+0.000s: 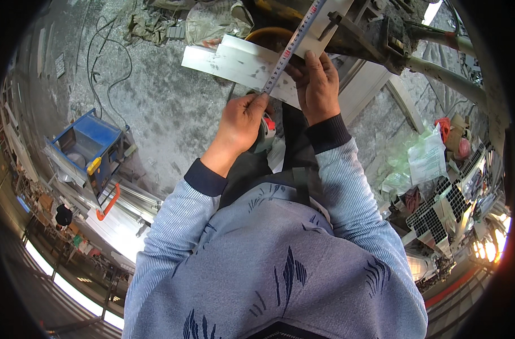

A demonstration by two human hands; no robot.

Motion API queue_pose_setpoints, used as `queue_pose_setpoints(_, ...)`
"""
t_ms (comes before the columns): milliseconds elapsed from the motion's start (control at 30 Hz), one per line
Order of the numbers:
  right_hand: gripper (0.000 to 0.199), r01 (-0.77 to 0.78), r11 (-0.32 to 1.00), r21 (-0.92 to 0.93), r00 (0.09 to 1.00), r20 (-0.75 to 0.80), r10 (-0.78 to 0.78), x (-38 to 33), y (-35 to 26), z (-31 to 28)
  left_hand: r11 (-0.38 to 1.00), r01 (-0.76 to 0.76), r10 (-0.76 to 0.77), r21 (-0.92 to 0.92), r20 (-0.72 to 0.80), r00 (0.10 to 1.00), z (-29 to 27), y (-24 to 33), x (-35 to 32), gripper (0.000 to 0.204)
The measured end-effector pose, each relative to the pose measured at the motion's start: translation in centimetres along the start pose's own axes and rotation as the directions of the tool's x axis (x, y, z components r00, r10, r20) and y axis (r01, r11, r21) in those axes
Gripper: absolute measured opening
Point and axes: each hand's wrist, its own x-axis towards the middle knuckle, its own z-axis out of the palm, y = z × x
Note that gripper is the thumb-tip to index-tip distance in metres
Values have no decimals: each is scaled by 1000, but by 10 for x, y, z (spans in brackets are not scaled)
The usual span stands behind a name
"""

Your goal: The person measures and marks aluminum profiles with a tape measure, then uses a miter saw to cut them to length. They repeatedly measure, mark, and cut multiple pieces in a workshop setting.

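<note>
A tape measure's white blade [293,45] stretches from my left hand up past the top edge, crossing a flat, pale metal plate [235,62] with dark smudges and a stepped edge. My left hand [241,121] is closed, thumb and finger pinching the blade at the plate's near edge. The tape measure's case [265,134], with a red part, hangs below it, partly hidden by that hand. My right hand [318,87] is closed around the plate's right part beside the blade, its thumb raised. Another pale metal piece [319,35] lies under the upper blade.
Dark machinery with a long bar [356,37] stands at the top right. A blue machine [91,138] sits on the dusty floor at left, near a black cable [108,70]. Light metal profiles [122,229] lie lower left. Green plastic wrap [401,169] and scraps are at right.
</note>
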Motion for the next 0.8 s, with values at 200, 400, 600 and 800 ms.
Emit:
queue_pose_setpoints(200, 36, 2, 1000, 6, 1000, 15, -2, 1, 2, -2, 1000, -1, 1, 11, -4, 1000, 0, -1, -1, 40)
queue_pose_setpoints(400, 35, 12, 1000, 6, 1000, 14, -12, -1, 2, -1, 1000, -12, 12, 25, -7, 1000, 1, -1, 1, 39)
queue_pose_setpoints(600, 35, -1, 1000, 23, 1000, 26, 0, 2, 1, -2, 998, -58, 59, 37, -13, 998, 1, -1, 0, 38)
queue_pose_setpoints(800, 34, -10, 1000, 8, 1000, 8, 10, 1, 0, -2, 996, -40, 41, 76, -11, 999, 0, 1, 0, 38)
